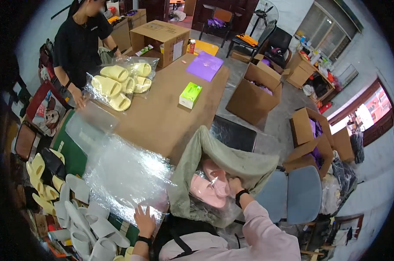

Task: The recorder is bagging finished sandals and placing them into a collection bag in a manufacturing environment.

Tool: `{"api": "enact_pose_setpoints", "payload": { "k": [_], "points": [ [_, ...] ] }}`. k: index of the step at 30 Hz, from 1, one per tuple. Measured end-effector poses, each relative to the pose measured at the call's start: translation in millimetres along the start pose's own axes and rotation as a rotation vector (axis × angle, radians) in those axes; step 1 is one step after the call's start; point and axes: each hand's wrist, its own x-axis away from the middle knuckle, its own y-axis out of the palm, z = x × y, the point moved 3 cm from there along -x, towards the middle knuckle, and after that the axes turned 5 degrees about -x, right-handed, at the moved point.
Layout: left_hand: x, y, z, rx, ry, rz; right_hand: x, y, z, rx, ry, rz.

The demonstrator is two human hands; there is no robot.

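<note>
Beside right fingers (232,183), apparently, pink slippers (213,187)

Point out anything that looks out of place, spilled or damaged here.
No spill or damage stands out. The pale grey slippers at lower left look untidy: loose, overlapping and pointing different ways.

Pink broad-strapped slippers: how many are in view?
2, side by side within the draped grey-green cloth: the left pink slipper and the right pink slipper, nearer the right hand. More may be hidden there.
</note>
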Motion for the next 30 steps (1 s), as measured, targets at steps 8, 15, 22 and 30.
{"api": "enact_pose_setpoints", "payload": {
  "k": [8,15,22,30],
  "points": [
    [-3,1,8,0.042,0.003,-0.016,175,30,-98,0.425,-0.875,-0.466],
    [-6,-1,14,0.049,0.042,0.045,89,75,-77,0.666,-0.915,-0.021],
    [3,-39,13,0.189,0.009,0.273,167,74,-153,0.151,-0.837,-0.239],
    [17,-34,21,0.23,0.006,0.237,103,162,-9,0.661,-0.634,-0.834]
  ]
}}
